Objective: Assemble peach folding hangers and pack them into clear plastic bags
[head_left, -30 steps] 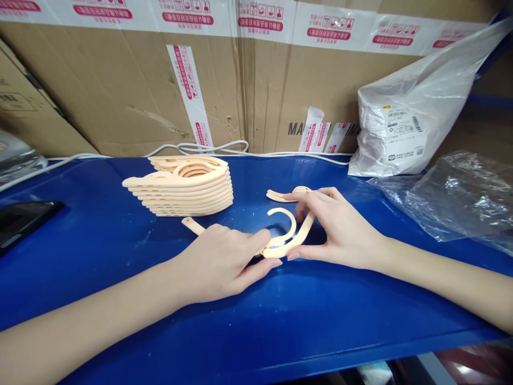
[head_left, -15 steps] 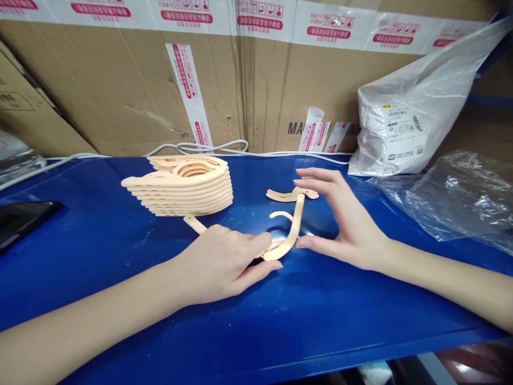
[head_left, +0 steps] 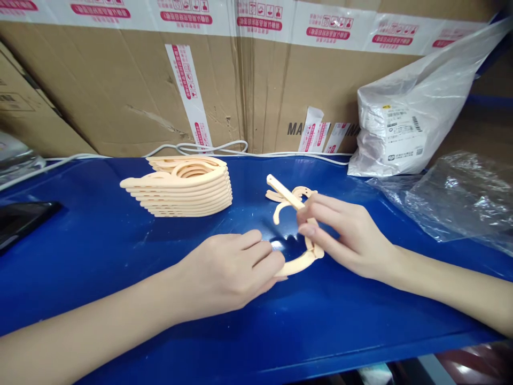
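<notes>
A cream folding hanger (head_left: pixel 300 264) is held between both hands, just above or on the blue table. My left hand (head_left: pixel 234 270) is closed round the end of its curved lower arm. My right hand (head_left: pixel 348 235) pinches the other arm, whose flat end with a small hole points up and left. The hook curves out between the hands, and the pivot shows below my right fingers. Behind it lies another folded hanger (head_left: pixel 273 196), partly covered by the held one. Left of them stands a neat stack of folded cream hangers (head_left: pixel 188 195).
Large taped cardboard boxes (head_left: pixel 280 80) line the back of the blue table (head_left: pixel 160 342). A white cable (head_left: pixel 216 149) runs along their base. At the right are a white plastic parcel (head_left: pixel 395 125) and crumpled clear plastic (head_left: pixel 460 198). A dark phone-like object (head_left: pixel 26 222) lies far left.
My right hand, open before, has closed on one arm of the hanger. The hanger has turned over, and my left hand has shifted its grip to the end of the other arm.
</notes>
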{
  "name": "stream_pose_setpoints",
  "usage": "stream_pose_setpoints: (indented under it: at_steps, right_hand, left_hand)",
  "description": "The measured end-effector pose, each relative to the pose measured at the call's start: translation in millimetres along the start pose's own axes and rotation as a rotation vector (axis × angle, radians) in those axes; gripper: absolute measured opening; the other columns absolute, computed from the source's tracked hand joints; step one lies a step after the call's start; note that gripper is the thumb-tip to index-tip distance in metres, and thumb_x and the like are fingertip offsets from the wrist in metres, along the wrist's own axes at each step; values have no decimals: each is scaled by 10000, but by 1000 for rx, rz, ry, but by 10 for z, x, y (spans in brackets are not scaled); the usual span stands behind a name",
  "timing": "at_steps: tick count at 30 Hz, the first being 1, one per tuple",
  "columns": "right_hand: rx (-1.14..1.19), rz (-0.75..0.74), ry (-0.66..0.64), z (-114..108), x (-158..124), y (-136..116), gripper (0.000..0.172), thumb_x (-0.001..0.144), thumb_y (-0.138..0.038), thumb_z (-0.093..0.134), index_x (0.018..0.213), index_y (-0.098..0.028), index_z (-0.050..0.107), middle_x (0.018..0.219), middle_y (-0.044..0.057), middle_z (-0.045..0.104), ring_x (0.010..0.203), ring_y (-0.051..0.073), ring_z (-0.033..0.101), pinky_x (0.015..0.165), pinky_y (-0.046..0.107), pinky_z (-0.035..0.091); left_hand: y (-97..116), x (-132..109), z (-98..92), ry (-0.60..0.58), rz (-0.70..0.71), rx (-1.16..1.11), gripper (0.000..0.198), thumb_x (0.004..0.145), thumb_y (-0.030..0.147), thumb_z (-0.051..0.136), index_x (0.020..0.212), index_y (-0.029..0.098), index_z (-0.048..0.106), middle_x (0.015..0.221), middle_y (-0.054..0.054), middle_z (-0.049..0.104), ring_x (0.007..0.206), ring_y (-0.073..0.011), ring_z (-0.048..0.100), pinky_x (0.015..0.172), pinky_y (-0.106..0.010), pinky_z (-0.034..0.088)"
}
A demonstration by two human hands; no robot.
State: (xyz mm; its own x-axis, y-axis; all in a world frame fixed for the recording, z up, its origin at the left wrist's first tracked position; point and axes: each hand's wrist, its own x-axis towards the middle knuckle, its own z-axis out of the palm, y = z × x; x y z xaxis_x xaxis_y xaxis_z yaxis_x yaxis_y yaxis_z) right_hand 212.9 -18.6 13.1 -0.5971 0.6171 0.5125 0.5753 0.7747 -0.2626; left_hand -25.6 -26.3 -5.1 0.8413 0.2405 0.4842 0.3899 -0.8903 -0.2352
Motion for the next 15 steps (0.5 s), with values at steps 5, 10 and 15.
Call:
stream_pose_setpoints:
  at_steps: [5,10,15]
  right_hand:
    - [-37,165,-18,-89,72,67,127,966,-234,472,870,-205,551,837,18,589,759,147,566,659,278,427]
    - [-159,111,-107,-139,104,243,154,940,-169,429,1000,-204,567,933,39,607,832,172,586,698,293,454]
    - [-385,111,-188,-152,83,449,214,969,-171,372,1068,-207,558,1054,58,639,695,147,625,543,267,400]
  left_hand:
    - [-36,78,9,-35,-68,-81,220,961,152,436,892,124,643,843,-69,641,812,-217,560,710,-326,474]
    - [-101,252,107,-115,-69,-92,246,967,143,414,1003,119,656,1001,-93,657,912,-251,607,746,-382,503]
    - [-188,453,268,-126,-285,-235,208,980,212,499,987,169,703,1301,-112,611,1212,-271,557,992,-450,496]
